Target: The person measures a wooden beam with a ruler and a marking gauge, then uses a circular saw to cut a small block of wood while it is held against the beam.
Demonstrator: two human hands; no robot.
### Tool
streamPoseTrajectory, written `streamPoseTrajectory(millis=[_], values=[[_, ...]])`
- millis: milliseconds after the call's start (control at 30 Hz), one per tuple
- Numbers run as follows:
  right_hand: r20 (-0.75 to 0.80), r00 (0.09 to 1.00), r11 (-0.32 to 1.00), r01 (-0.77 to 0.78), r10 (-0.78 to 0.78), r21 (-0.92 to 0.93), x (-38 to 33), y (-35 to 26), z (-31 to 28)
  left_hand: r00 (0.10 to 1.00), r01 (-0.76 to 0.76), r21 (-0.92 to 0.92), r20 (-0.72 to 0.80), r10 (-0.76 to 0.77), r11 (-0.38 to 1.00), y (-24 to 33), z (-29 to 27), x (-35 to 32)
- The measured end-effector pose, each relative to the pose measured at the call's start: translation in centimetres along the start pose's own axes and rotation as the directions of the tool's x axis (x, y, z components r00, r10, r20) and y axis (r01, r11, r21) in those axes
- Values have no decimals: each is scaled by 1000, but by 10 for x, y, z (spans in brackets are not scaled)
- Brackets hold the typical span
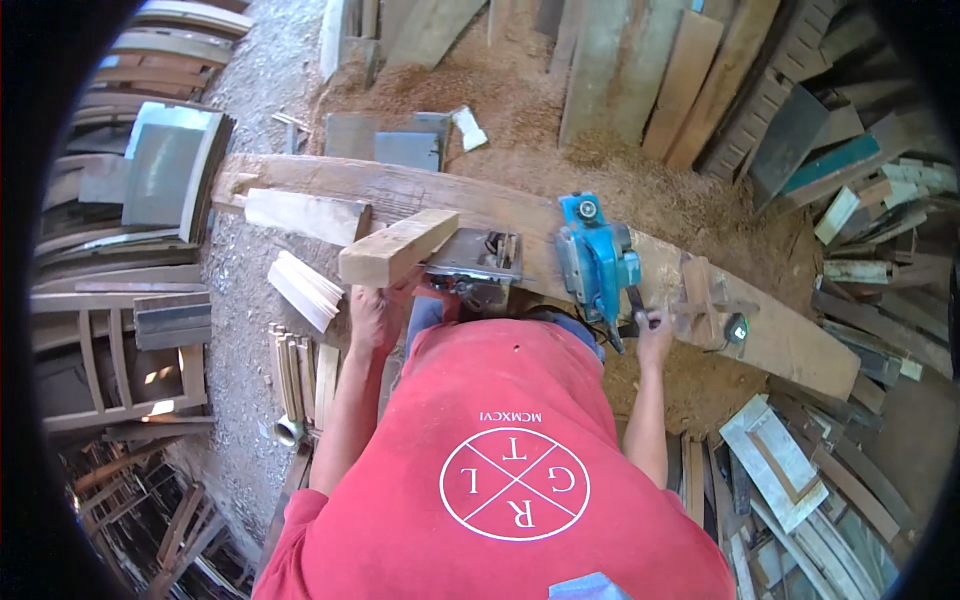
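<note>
Found the left hand [374, 315] closed on the underside of the near end of a squared wooden block [390, 255], with fingertips partly hidden by the timber. Noted the block held at a slant over a long thick plank [500, 212], between a pale board [295, 215] and a metal plate [475, 268]; could not determine contact with either. Observed the right hand [655, 340] with fingers curled, near a thin dark strip [636, 298] and a blue power tool [598, 258] standing on the plank; could not tell whether pinching the strip or only beside it. Recorded, farther right on the plank, a wooden crosspiece [697, 290] and a small dark round device [737, 328]. Logged pale thin sticks [303, 290] left of the left hand, and reddish sawdust [500, 115] beyond the plank.
</note>
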State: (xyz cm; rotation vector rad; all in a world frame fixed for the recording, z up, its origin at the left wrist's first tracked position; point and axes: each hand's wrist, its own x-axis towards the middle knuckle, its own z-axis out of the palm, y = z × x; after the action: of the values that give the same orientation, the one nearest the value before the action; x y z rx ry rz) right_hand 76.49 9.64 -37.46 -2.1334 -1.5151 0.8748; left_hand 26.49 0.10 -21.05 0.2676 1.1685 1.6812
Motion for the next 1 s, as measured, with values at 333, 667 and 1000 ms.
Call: streamPoseTrajectory(millis=[333, 667, 1000], values=[[7, 995, 989, -96, 97, -111, -56, 47, -50, 994, -68, -25, -85, 65, 997, 4, 32, 0], [180, 962, 868, -264, 205, 421, -128, 72, -152, 966, -196, 672, 9, 257, 714, -7, 14, 2], [619, 773, 972, -11, -141, 235, -10, -302, -95, 984, -136, 334, -64, 166, 933, -7, 43, -3]])
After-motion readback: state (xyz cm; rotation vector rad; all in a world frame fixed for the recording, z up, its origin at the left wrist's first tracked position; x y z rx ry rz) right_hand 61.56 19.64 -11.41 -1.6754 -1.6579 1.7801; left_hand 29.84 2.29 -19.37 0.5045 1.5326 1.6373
